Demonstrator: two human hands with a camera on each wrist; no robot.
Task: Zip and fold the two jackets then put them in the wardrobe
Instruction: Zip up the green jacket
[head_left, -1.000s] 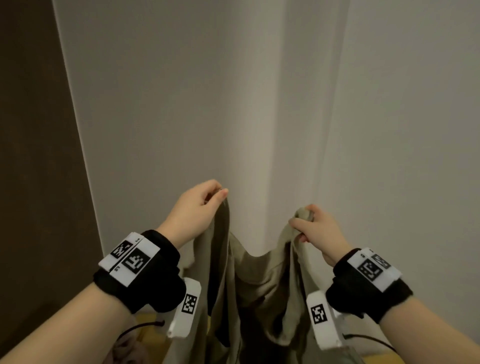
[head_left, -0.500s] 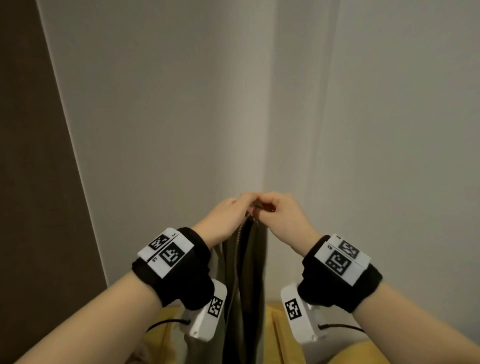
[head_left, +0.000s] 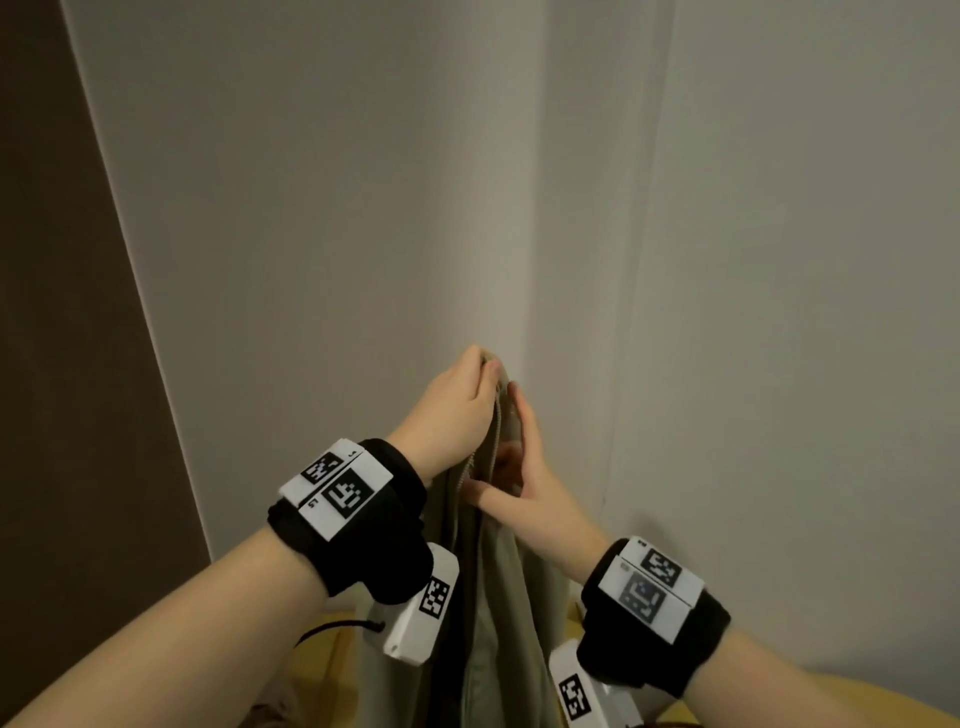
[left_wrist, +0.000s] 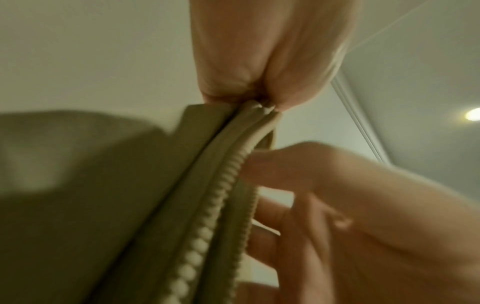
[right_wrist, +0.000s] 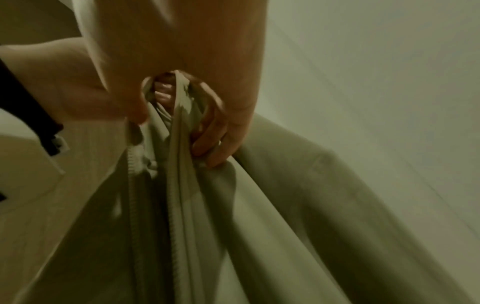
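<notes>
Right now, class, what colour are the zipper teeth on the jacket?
Pale cream zipper teeth on the khaki-olive jacket; clearest in the left wrist view.

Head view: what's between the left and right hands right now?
In the head view, only the beige jacket: its two zipper edges, brought together. The left hand pinches them at the top; the right hand lies just below, against the fabric.

Lower edge: a yellow surface (head_left: 883, 714) beneath my arms; whether it is floor or furniture cannot be told. The jacket (head_left: 498, 597) hangs in the air, carried by my left hand (head_left: 452, 410) pinching its top edge. My right hand (head_left: 530, 488) holds the cloth between thumb and fingers just below.
</notes>
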